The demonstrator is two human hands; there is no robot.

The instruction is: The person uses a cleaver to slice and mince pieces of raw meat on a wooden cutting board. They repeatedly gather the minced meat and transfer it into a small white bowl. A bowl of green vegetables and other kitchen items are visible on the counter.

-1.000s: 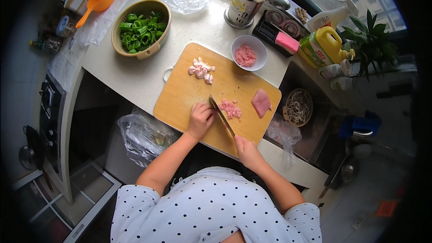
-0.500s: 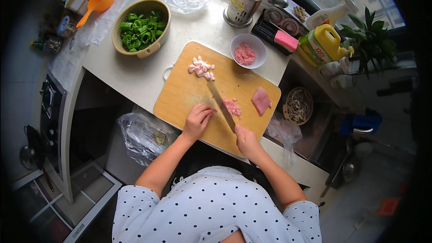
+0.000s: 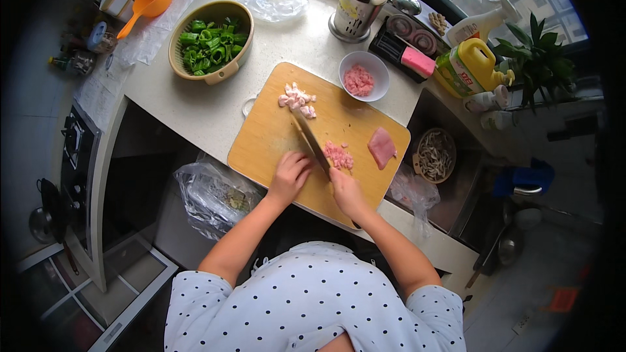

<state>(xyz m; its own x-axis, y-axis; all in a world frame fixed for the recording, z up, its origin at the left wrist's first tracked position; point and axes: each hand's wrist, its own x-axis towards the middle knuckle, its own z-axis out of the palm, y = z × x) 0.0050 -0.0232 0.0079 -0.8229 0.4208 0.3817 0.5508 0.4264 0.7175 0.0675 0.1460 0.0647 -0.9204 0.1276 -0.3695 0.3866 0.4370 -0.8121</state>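
A wooden cutting board (image 3: pixel 274 140) lies on the pale counter. My right hand (image 3: pixel 344 192) grips the handle of a kitchen knife (image 3: pixel 310 140) whose blade lies flat on the board, its tip reaching a pile of pale chopped meat (image 3: pixel 297 99) at the board's far side. My left hand (image 3: pixel 290 176) rests on the board just left of the blade, fingers curled, holding nothing. A small heap of pink diced meat (image 3: pixel 339 155) sits right of the blade. A whole pink meat slice (image 3: pixel 381 146) lies near the board's right edge.
A white bowl of minced meat (image 3: pixel 360 78) stands behind the board. A tan bowl of chopped green peppers (image 3: pixel 210 42) is at the back left, with an orange scoop (image 3: pixel 147 3) beyond. A utensil holder (image 3: pixel 355 6), yellow bottle (image 3: pixel 466 68) and sink (image 3: pixel 450 169) are at the right.
The knife has moved from the pink diced meat up across the board, its tip now at the far pale pile. My left hand has shifted slightly toward the blade.
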